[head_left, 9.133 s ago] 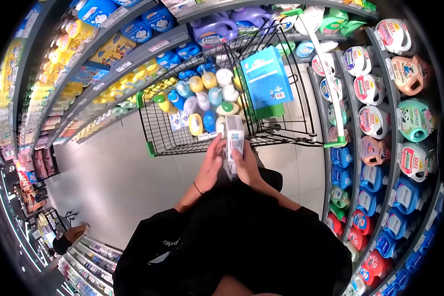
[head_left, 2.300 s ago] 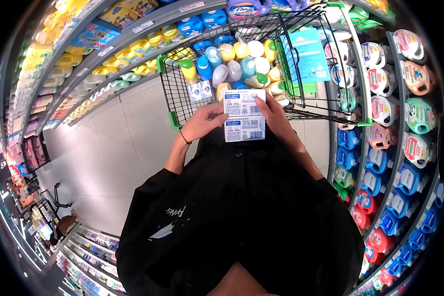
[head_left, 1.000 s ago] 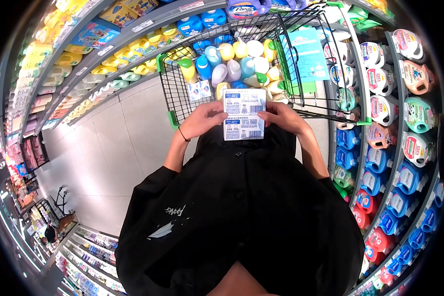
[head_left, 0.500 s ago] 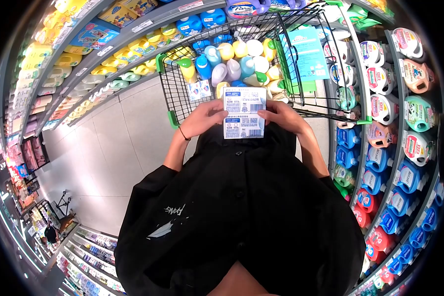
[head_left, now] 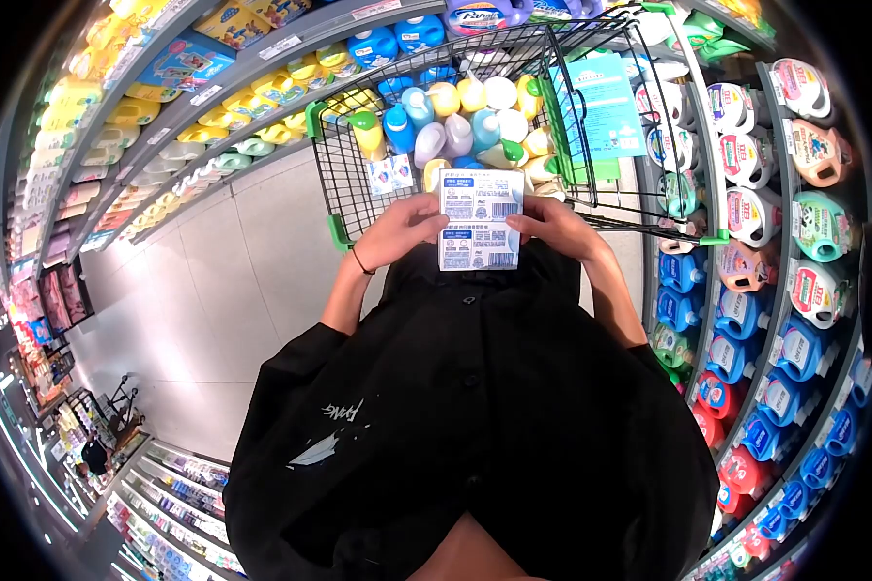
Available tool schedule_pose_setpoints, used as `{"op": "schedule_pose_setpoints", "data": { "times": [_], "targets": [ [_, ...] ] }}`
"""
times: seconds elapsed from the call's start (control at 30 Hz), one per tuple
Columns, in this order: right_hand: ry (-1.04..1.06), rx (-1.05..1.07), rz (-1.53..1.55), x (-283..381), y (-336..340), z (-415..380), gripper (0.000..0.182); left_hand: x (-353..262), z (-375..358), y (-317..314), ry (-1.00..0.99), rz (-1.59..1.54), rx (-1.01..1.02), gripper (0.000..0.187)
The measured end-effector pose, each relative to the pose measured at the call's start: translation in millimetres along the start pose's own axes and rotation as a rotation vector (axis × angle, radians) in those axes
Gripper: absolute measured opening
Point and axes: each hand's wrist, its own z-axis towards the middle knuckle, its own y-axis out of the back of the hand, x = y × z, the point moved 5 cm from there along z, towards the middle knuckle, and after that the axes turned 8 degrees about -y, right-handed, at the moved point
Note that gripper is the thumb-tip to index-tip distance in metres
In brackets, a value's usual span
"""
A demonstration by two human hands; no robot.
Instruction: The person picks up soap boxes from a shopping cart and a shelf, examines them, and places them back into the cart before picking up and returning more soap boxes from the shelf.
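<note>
Both hands hold a white-and-blue box pack in front of my waist. Printed text and barcodes face me, and a seam across the middle splits it into two sections. My left hand grips its left edge, with the thumb on the front. On the opposite edge, my right hand has its thumb pressed near the seam. The fingers behind the pack are partly hidden. Just beyond stands a black wire shopping cart with green corners, loaded with several bottles and a small blue-and-white package.
A shelf with yellow and blue bottles curves along the front and left. To my right, shelves hold several detergent jugs. A light blue sheet sits at the cart's right end. Pale floor tiles lie to the left.
The box pack has tipped very slightly, its top edge a touch higher. Both hands keep the same hold, and the cart stays in place.
</note>
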Motion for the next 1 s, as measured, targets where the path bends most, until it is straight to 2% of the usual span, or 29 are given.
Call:
{"op": "schedule_pose_setpoints", "data": {
  "times": [0.57, 1.0],
  "targets": [
    [-0.053, -0.019, 0.011, -12, -3, 2, 0.042, 6, 0, -2, 0.004, -0.034, -0.010, 0.022],
    [-0.006, -0.032, 0.060, -10, -5, -1, 0.042, 4, 1, -3, 0.021, -0.035, 0.015, 0.025]
  ]
}}
